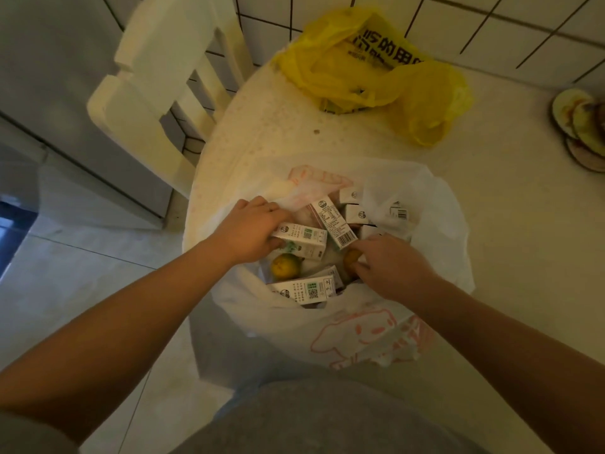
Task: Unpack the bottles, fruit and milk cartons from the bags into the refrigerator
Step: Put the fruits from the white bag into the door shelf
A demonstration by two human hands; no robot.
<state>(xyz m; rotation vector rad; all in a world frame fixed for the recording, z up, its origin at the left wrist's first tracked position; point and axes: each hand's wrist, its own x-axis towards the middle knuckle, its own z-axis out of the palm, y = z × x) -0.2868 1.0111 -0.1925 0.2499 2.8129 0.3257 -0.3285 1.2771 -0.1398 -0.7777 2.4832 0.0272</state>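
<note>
A round counter (262,132) under a cream speckled cloth stands against a white tiled wall (491,27). At its near edge sits a thin white plastic bag with a pink cartoon print (360,335), its mouth spread wide. Nearest inside lies a white milk carton with green print (304,290), flat on its side, and just behind it a yellow-green round fruit (285,266). The left hand (252,229) grips a second white-and-green carton (302,240) by one end, fingers wrapped round it. The right hand (393,267) curls its fingertips round an orange round fruit (352,258) low in the bag. A barcoded carton (334,224) leans between the hands, and more small cartons (355,213) crowd the far side. Beyond the bag the cloth lies bare up to a crumpled yellow plastic bag (376,77); what it holds cannot be told. A white slatted chair (157,86) stands at the left rim beside a grey appliance door (65,77).
</note>
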